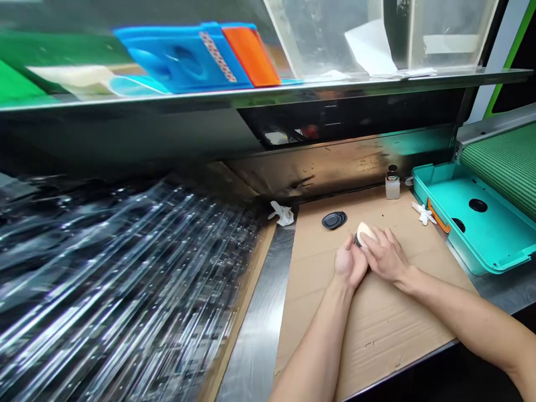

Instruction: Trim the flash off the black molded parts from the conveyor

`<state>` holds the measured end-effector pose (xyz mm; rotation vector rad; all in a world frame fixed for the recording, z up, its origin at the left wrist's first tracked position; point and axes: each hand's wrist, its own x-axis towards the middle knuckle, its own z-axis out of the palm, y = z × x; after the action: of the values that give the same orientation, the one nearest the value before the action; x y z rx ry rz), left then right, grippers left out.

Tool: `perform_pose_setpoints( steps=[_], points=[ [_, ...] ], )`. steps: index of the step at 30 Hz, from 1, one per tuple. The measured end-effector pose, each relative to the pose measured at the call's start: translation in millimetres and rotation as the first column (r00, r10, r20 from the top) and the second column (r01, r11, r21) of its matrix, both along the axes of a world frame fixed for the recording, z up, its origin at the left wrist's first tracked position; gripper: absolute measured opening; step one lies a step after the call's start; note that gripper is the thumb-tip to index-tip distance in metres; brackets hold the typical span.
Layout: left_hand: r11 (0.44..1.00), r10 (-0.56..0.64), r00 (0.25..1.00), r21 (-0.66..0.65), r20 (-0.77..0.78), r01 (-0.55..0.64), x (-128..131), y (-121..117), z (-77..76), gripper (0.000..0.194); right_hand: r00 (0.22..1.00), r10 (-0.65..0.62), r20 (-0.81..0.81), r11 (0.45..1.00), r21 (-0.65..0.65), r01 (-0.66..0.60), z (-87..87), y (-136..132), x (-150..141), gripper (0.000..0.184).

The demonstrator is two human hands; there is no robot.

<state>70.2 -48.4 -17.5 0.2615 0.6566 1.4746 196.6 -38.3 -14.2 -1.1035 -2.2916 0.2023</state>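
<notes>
My left hand (350, 262) is closed round a dark round piece (357, 240), which is mostly hidden by the fingers. A cream-coloured pad (365, 230), perhaps a sponge, is pinched in my right hand (387, 255) and pressed against that piece. Both hands meet above a cardboard sheet (377, 329). Just beyond them lies a small overlapping pile of flat black discs (334, 220). Farther back stands a small whitish bottle (392, 187) with a dark, metallic top.
At right, a teal tray (481, 267) with an orange latch holds black discs (478, 205), beside a green conveyor belt (506, 162). Crumpled white material (282, 214) lies at the cardboard's left corner. Blurred clear plastic pieces (125, 290) fill the left. A shelf (201, 98) crosses above.
</notes>
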Motion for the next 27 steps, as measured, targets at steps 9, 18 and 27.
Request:
perform_pose_setpoints(
  steps=[9,18,27],
  points=[
    [0.992,-0.080,0.997,-0.095,-0.007,0.079,2.9,4.6,-5.1,0.030,0.990,0.038,0.134,0.999,-0.008,-0.037,-0.1,5.5,6.0,0.044],
    [0.998,0.039,0.997,-0.043,-0.062,-0.041,-1.0,20.4,-7.5,0.026,0.993,0.115,-0.028,0.971,0.212,-0.107,-14.4,11.7,5.4,0.042],
    [1.000,0.028,0.981,-0.002,-0.192,-0.029,-10.3,19.7,8.8,0.024,0.997,0.080,-0.019,0.968,0.238,-0.073,-30.2,29.7,0.6,0.041]
  ],
)
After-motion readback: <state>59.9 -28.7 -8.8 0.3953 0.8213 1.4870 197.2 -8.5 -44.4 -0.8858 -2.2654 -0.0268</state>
